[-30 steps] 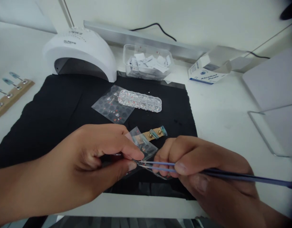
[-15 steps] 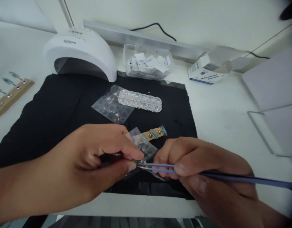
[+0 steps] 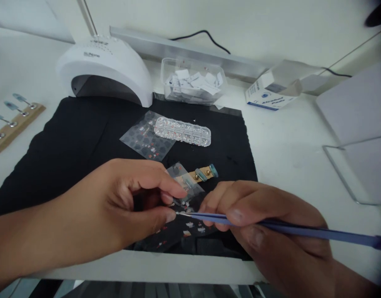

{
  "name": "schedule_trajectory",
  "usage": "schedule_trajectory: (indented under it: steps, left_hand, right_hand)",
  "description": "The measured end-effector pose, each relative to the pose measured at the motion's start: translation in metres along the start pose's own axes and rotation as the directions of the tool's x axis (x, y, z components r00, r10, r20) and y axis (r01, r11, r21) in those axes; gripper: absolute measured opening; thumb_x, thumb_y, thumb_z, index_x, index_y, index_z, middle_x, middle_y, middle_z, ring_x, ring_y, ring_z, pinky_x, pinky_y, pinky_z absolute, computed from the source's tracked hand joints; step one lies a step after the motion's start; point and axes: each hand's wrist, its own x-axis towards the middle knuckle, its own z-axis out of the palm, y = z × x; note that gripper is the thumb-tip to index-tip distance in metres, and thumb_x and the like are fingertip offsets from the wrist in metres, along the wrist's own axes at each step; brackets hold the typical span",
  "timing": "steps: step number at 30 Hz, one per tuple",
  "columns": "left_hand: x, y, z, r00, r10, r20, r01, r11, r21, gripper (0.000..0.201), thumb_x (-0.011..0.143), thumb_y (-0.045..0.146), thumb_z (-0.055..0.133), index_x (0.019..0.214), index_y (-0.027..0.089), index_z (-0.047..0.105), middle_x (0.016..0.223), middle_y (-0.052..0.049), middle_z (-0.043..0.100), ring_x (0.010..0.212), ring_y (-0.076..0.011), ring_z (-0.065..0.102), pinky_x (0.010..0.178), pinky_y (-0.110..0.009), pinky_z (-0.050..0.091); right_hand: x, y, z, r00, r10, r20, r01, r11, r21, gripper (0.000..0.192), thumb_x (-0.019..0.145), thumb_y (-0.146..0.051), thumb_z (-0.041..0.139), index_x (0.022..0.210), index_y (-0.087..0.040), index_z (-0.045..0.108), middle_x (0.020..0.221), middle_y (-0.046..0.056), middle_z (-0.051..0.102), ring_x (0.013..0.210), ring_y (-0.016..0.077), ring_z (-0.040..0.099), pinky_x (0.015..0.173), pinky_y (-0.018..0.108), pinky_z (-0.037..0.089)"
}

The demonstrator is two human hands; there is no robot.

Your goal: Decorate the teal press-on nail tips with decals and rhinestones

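My right hand point(image 3: 271, 223) is closed around purple tweezers point(image 3: 302, 231), whose arms are pressed together. Their tip reaches a tiny pale piece, too small to make out, beside my left thumb. My left hand point(image 3: 125, 207) has its thumb and index finger apart; its other fingers are curled and partly hidden. Below and between the hands is a clear sticker sheet point(image 3: 188, 231) with small white and red figures. Behind them, a wooden strip point(image 3: 195, 177) bears teal nail tips point(image 3: 201, 175), partly covered by clear film point(image 3: 190, 188).
On the black mat point(image 3: 85, 128) are another sticker sheet point(image 3: 147, 138) and a compartment case point(image 3: 182, 131) of small decorations. Behind stand a white nail lamp point(image 3: 116, 62), a clear tub point(image 3: 193, 97) of packets and an alcohol pad box point(image 3: 267, 95). A nail-tip stand point(image 3: 19, 124) is at left.
My left thumb and index finger have parted from their pinch. The tweezers' arms have closed together. More of the sticker sheet shows, lower between my hands.
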Motion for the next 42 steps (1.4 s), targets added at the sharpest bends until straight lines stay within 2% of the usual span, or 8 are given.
schedule_trajectory:
  steps: [5,10,14,18,26,29,35,42]
  left_hand:
    - [0.001,-0.007,-0.007,0.998,0.065,-0.010,-0.065,0.998,-0.013,0.018,0.079,0.016,0.068,0.095,0.020,0.075,0.075,0.001,0.068,0.058,-0.0078,0.059,0.047,-0.012,0.046]
    - [0.009,-0.003,-0.026,0.979,0.052,-0.197,-0.050,0.999,0.012,0.023,0.072,0.015,0.078,0.094,0.022,0.078,0.083,0.002,0.076,0.067,-0.0120,0.070,0.060,-0.020,0.059]
    - [0.025,-0.001,-0.041,0.877,0.096,-0.470,-0.074,0.995,0.064,0.022,0.067,0.014,0.082,0.087,0.022,0.079,0.075,0.001,0.077,0.064,-0.0110,0.068,0.058,-0.019,0.055]
    - [0.041,-0.014,-0.057,0.832,0.084,-0.548,0.018,0.984,0.178,0.022,0.075,0.021,0.076,0.097,0.019,0.076,0.080,0.000,0.075,0.067,-0.0119,0.065,0.063,-0.023,0.051]
    - [0.043,-0.019,-0.070,0.871,0.308,-0.382,0.100,0.651,0.753,0.055,0.088,0.026,0.056,0.140,0.012,0.046,0.135,-0.014,0.046,0.102,-0.0198,0.056,0.093,-0.036,0.048]
    - [0.035,-0.013,-0.065,0.881,0.407,-0.242,-0.073,0.621,0.781,0.034,0.089,0.021,0.051,0.120,0.009,0.056,0.119,-0.012,0.054,0.107,-0.0217,0.054,0.095,-0.035,0.045]
    - [0.023,-0.011,-0.052,0.863,0.350,0.364,-0.501,0.506,0.702,0.016,0.082,0.012,0.052,0.094,0.017,0.062,0.092,-0.004,0.061,0.087,-0.0197,0.056,0.079,-0.034,0.045]
    - [0.019,-0.011,-0.039,0.906,0.282,0.316,-0.414,0.434,0.800,0.025,0.080,0.042,0.067,0.087,0.018,0.062,0.081,-0.003,0.060,0.078,-0.0214,0.055,0.067,-0.035,0.040]
  right_hand:
    - [0.002,0.001,-0.002,1.000,-0.003,-0.006,0.003,1.000,0.020,0.022,0.089,-0.018,0.059,0.101,-0.026,0.076,0.072,0.006,0.066,0.068,0.0212,0.064,0.063,0.041,0.055]
    - [0.003,0.003,-0.005,1.000,-0.025,-0.010,0.025,1.000,0.017,0.020,0.090,-0.018,0.059,0.099,-0.025,0.075,0.074,0.005,0.067,0.069,0.0205,0.063,0.066,0.041,0.052]
    - [0.001,0.006,-0.007,0.999,-0.050,0.020,0.050,0.998,-0.025,0.020,0.091,-0.018,0.056,0.101,-0.024,0.073,0.078,0.005,0.066,0.067,0.0184,0.061,0.065,0.039,0.050]
    - [0.000,0.010,-0.007,0.997,-0.078,-0.003,0.077,0.991,-0.106,0.020,0.091,-0.016,0.054,0.100,-0.023,0.071,0.079,0.004,0.067,0.065,0.0173,0.060,0.063,0.037,0.048]
    - [0.005,0.016,0.003,0.979,-0.201,0.024,0.198,0.926,-0.320,0.031,0.078,-0.001,0.055,0.096,-0.023,0.067,0.077,0.003,0.066,0.066,0.0171,0.062,0.059,0.035,0.049]
    - [0.012,0.013,0.009,0.967,-0.247,0.069,0.253,0.873,-0.417,0.025,0.077,-0.002,0.053,0.087,-0.021,0.065,0.071,0.003,0.067,0.062,0.0162,0.060,0.058,0.035,0.049]
    - [0.022,0.011,0.011,0.952,-0.274,0.135,0.303,0.791,-0.532,0.020,0.076,-0.003,0.054,0.084,-0.020,0.062,0.068,0.003,0.069,0.061,0.0160,0.061,0.062,0.037,0.051]
    - [0.023,0.014,0.010,0.955,-0.257,0.145,0.294,0.785,-0.545,0.021,0.077,-0.003,0.054,0.083,-0.023,0.060,0.066,0.000,0.067,0.058,0.0161,0.061,0.060,0.036,0.051]
